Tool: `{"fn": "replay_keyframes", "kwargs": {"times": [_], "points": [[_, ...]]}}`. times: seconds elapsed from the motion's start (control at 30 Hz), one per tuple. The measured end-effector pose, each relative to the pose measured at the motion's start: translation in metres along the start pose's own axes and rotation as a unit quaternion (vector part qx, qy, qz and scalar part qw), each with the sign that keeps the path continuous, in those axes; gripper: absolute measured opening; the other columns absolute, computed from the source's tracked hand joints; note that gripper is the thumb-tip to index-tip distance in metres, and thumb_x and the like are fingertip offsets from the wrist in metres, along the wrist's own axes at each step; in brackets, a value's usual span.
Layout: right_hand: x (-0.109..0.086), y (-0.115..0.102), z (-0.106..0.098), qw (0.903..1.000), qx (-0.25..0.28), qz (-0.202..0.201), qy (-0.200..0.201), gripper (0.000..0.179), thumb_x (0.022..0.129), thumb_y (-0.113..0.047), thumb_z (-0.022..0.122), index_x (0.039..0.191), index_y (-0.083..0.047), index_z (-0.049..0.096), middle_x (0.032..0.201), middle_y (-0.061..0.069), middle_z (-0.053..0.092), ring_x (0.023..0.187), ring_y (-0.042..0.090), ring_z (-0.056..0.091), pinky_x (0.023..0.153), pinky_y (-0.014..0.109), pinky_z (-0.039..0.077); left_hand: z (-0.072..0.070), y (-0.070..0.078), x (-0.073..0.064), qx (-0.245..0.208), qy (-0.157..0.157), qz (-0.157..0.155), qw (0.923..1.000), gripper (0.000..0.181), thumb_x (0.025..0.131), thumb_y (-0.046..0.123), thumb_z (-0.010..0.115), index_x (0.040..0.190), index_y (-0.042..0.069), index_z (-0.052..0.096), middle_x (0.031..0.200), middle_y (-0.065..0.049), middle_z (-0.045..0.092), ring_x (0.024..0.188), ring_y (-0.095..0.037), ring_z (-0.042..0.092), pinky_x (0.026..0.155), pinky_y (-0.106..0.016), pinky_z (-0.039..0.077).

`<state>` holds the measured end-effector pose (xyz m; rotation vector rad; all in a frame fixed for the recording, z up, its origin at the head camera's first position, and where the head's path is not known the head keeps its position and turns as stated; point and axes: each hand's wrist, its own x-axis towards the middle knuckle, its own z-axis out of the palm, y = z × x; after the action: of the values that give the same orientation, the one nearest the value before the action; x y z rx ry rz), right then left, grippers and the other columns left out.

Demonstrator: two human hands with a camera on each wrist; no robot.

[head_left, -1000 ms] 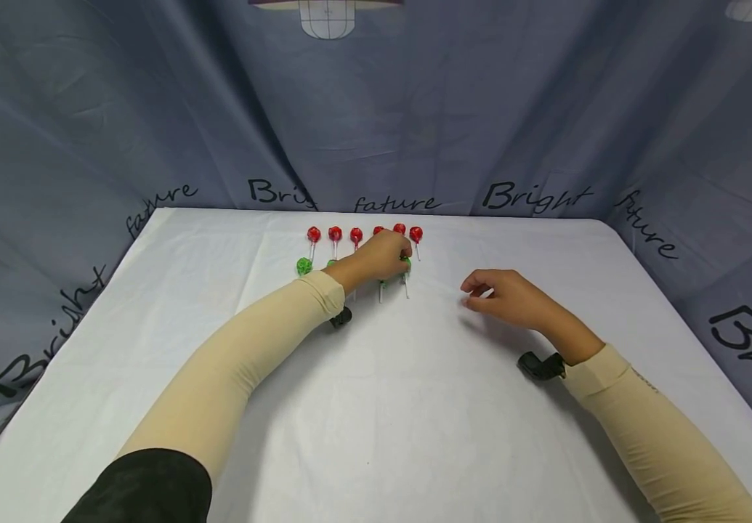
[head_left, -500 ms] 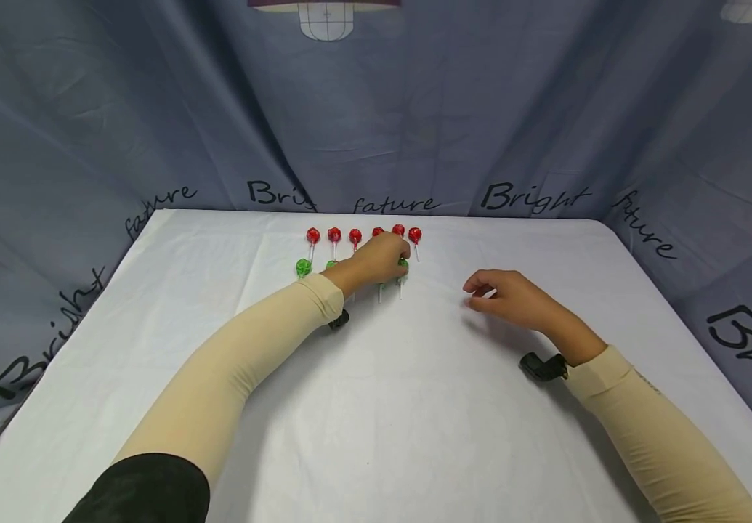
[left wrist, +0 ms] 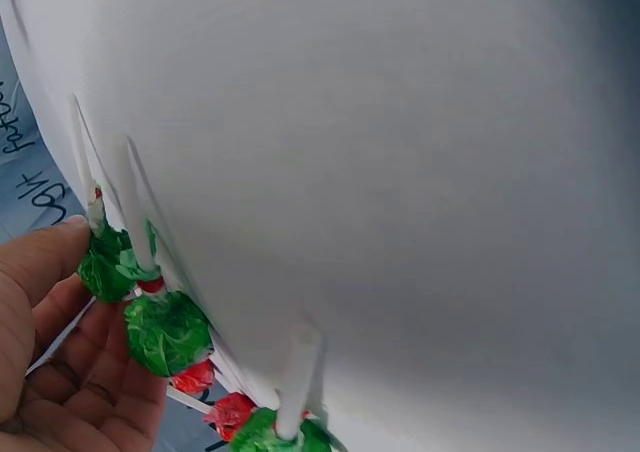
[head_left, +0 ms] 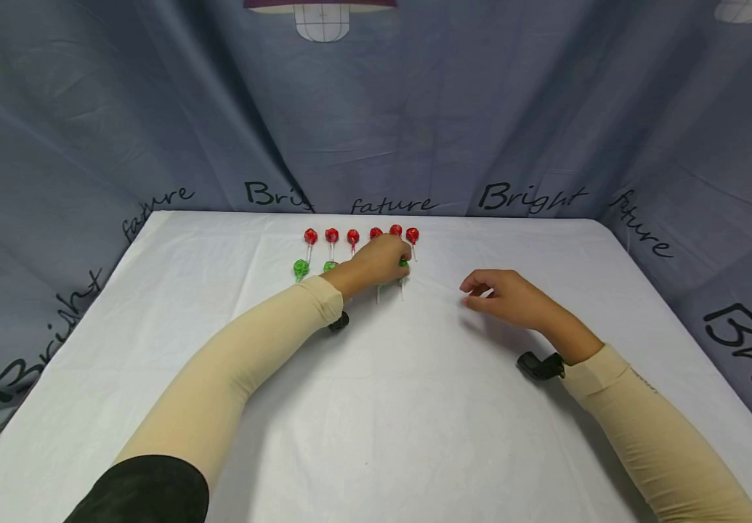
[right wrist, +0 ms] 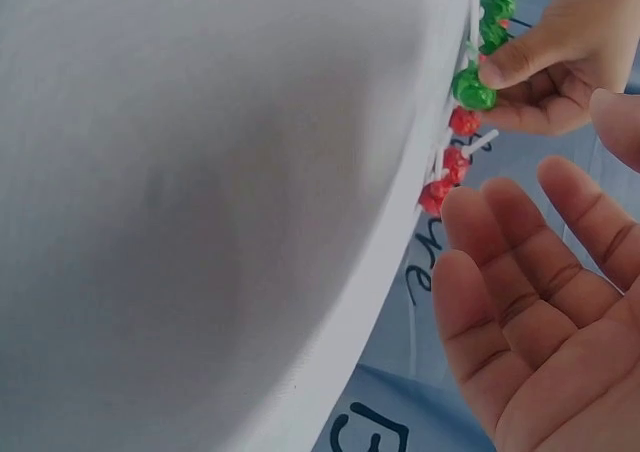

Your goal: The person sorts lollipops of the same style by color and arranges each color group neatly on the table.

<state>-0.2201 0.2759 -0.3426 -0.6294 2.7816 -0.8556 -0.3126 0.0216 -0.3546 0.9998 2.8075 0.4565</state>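
Observation:
My left hand [head_left: 378, 260] reaches across the lollipops at the back of the table. Its thumb and fingers pinch a green lollipop [right wrist: 474, 89] at the right end of the front row, by the wrapped head. The white stick of that lollipop points toward me. Another green lollipop [left wrist: 168, 332] lies right beside it, and others are partly hidden under the hand and wrist. Behind runs a row of red lollipops [head_left: 331, 235], some covered by the fingers. My right hand [head_left: 505, 296] hovers over the cloth to the right, fingers loosely bent, holding nothing.
White cloth [head_left: 376, 407] covers the table. A grey-blue curtain [head_left: 376, 109] with printed lettering hangs along its back and sides. A black wrist device [head_left: 540, 366] sits under my right wrist, and another [head_left: 339, 322] shows under the left.
My left hand has shifted the end green lollipop slightly left, so its stick now lies closer to its neighbour's and straighter. The right hand stays about where it was.

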Motion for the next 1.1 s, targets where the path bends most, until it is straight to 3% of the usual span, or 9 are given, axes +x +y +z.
{"fn": "replay_keyframes", "kwargs": {"times": [0.2,0.37,0.63,0.8,1.1], "points": [[-0.001,-0.001,0.000,1.0000,-0.002,-0.001,0.004,0.019,0.094,-0.015,0.067,0.110,-0.004,0.068,0.106,0.005,0.068,0.101,0.022,0.062,0.088,0.043,0.050,-0.003,-0.003,-0.003,-0.004,0.000,-0.012,0.9999,0.030,0.095,0.021,0.069,0.121,0.006,0.069,0.119,-0.005,0.067,0.106,-0.017,0.061,0.093,-0.032,0.048],[0.000,-0.002,0.000,1.0000,0.004,0.000,-0.001,0.020,0.095,-0.016,0.066,0.111,-0.004,0.068,0.108,0.006,0.068,0.102,0.022,0.061,0.090,0.044,0.049,-0.004,-0.004,-0.005,-0.007,-0.001,-0.013,0.9999,0.028,0.095,0.021,0.069,0.118,0.006,0.070,0.115,-0.006,0.068,0.101,-0.017,0.060,0.089,-0.032,0.049],[0.001,-0.003,0.002,1.0000,0.005,-0.001,-0.005,0.020,0.095,-0.016,0.066,0.111,-0.003,0.068,0.109,0.007,0.068,0.102,0.023,0.061,0.091,0.046,0.050,-0.002,-0.006,-0.002,-0.012,-0.011,0.020,0.9997,0.032,0.096,0.019,0.068,0.124,0.005,0.068,0.123,-0.006,0.067,0.112,-0.020,0.060,0.099,-0.032,0.045],[0.001,-0.002,0.003,0.9999,0.009,-0.003,-0.006,0.020,0.095,-0.014,0.066,0.111,-0.003,0.068,0.109,0.009,0.068,0.102,0.023,0.061,0.090,0.046,0.049,0.000,-0.006,0.002,-0.011,-0.017,0.027,0.9994,0.026,0.096,0.018,0.068,0.118,0.005,0.071,0.117,-0.005,0.069,0.107,-0.018,0.061,0.097,-0.031,0.046],[0.000,-0.001,0.004,0.9999,0.009,-0.002,-0.008,0.020,0.095,-0.015,0.066,0.111,-0.003,0.068,0.109,0.009,0.068,0.102,0.023,0.061,0.090,0.046,0.049,0.002,-0.004,0.007,-0.041,-0.011,0.013,0.9990,0.017,0.096,0.019,0.067,0.109,0.009,0.072,0.109,-0.002,0.069,0.100,-0.015,0.059,0.091,-0.029,0.047]]}}
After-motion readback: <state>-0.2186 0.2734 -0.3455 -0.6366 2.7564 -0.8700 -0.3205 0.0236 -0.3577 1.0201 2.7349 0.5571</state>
